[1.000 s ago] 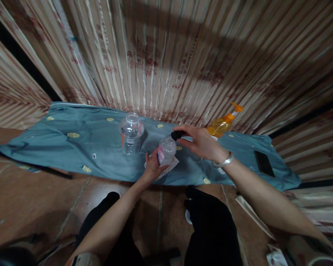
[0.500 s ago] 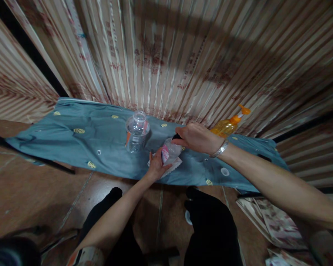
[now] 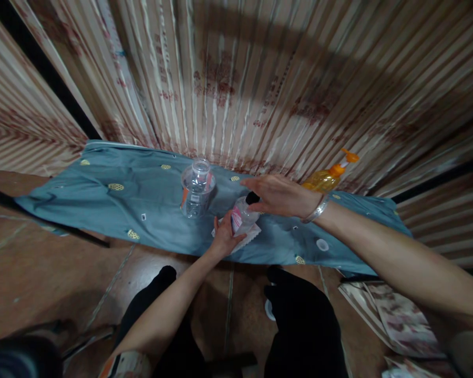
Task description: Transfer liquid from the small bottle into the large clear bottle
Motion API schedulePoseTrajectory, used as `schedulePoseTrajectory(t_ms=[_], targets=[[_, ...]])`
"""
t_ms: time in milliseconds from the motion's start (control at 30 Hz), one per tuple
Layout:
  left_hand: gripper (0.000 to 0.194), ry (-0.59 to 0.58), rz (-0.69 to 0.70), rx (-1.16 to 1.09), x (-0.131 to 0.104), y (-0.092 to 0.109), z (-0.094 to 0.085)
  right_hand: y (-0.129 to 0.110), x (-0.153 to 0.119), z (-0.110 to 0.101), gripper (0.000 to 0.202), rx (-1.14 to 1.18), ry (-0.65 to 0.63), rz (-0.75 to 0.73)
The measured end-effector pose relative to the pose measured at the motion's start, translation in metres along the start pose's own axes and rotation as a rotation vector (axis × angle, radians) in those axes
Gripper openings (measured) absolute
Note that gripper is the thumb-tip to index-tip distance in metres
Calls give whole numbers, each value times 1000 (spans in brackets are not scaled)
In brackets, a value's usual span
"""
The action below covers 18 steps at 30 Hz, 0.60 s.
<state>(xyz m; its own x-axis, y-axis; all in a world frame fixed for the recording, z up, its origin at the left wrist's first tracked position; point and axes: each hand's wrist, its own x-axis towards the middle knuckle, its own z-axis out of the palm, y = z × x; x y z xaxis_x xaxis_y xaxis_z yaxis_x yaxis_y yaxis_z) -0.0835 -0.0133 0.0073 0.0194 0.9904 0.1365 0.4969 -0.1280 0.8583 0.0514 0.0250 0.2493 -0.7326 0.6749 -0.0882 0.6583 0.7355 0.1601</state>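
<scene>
A clear plastic bottle (image 3: pixel 246 217) with a pink-and-white label stands on a white scallop-edged sheet (image 3: pixel 249 237). My left hand (image 3: pixel 223 237) is wrapped round the bottle's near left side. At its mouth is a black cap (image 3: pixel 253 198). My right hand (image 3: pixel 281 197), with a silver bracelet at the wrist, hovers over the cap with fingers stretched out and thumb apart, the cap lying between them. Whether the thumb touches the cap I cannot tell. Left of my hands stands a larger clear open-necked bottle (image 3: pixel 197 190) with an orange label patch.
Behind my right wrist, a pump bottle (image 3: pixel 323 180) of yellow liquid has an orange head. A small translucent white lid (image 3: pixel 322 244) lies on the blue-green tablecloth (image 3: pixel 82 194) at right. A striped curtain (image 3: pixel 228 79) hangs close behind the table. My knees are below its front edge.
My right hand's fingers have loosened from the black cap and straightened, leaving more of the cap visible. My left hand keeps its hold on the bottle. The whole view has shifted slightly.
</scene>
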Motion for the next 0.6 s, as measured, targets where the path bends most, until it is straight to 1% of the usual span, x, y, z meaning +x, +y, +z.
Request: schedulePoseTrajectory(t_ms=[67,133,167,300,367,433,500,533,600], targets=[[90,-3,-4,-5,-1,1,0,2,0,0,25,31,1,-78],[91,-5,-9,-7,-2,1,0,2,0,3,12,11,-4,-63],[92,-6,-13,-5,-2,2,-1,1,0,5,10,-11,3,-32],[92,-25,-20,-2,-3,6,-4,-5,1,12,32,-73,64,78],[93,-29,-26,-1,-3,8,-5,-6,1,12,35,-66,63,91],[94,-30,-34,0,-3,10,-7,-6,-1,7,29,-39,30,55],[94,-31,-38,-2,-3,11,-7,-7,-3,1,25,-23,-40,11],[94,-32,-38,-3,-3,11,-7,-8,-3,-1,24,-31,-79,7],[94,-33,-40,-3,-3,11,-6,-12,-3,-4,24,-77,-133,54]])
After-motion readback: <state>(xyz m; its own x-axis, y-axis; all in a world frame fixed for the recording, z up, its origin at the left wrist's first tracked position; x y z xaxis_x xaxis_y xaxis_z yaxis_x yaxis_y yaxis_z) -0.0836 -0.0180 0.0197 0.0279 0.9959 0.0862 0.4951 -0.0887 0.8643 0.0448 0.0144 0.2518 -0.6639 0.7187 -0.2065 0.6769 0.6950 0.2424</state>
